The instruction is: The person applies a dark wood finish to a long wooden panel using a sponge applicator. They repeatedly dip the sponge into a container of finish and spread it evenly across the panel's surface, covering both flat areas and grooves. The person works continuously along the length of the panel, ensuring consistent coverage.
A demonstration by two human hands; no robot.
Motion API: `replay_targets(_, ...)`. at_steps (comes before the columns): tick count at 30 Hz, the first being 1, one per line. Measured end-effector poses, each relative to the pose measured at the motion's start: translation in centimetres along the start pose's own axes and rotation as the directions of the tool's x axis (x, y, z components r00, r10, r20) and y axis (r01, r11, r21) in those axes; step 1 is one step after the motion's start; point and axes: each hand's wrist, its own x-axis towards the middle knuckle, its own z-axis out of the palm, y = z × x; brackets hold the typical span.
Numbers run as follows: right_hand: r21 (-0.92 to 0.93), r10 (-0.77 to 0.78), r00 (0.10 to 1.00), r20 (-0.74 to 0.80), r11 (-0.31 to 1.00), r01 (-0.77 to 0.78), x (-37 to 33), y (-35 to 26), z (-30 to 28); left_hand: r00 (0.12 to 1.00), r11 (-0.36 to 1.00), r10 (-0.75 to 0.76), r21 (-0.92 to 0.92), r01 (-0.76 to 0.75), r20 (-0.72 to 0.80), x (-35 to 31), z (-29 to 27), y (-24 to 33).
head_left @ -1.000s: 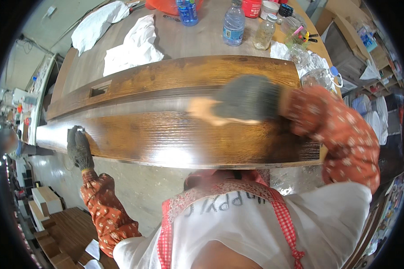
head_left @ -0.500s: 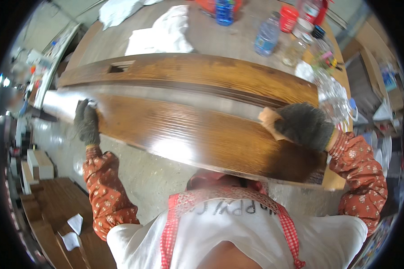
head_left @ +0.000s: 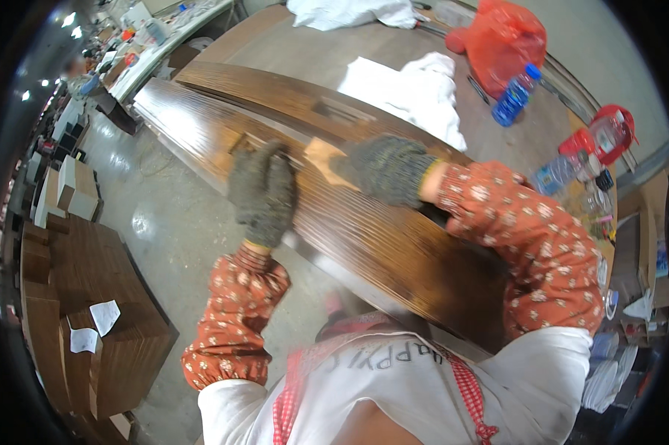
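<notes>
Board [head_left: 371, 245] of glossy, ridged wood, hands [head_left: 390, 169] in matt knitted cloth, red bag [head_left: 506, 44] of thin, shiny plastic.

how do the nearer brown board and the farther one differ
The near wood-grain board is wider; the far wood-grain board is narrower. White glare covers the near board's left end, while the far board's left end looks brown. The gloved left hand is at the near board's slot, while the far board's slot is uncovered. Both show streaked grain.
</notes>
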Motion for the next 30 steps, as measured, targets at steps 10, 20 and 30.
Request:
replay_targets(10,-0.076,-0.060,0.983,-0.176,0.996,0.047,9.4,0.6,1.0,0.998,0.996,-0.039,-0.077,0.036,-0.047,0.6,-1.0,3.6)
replay_targets(20,0.039,0.237,0.972,0.005,0.971,-0.237,3.6,-1.0,-1.6,0.988,0.999,-0.030,-0.022,0.033,0.151,1.0,-2.4,4.2)
replay_targets(30,0.174,0.082,0.993,-0.080,0.983,-0.067,19.6,2.3,1.0,0.956,0.953,0.243,-0.226,-0.203,0.164,0.5,-1.7,-2.0)
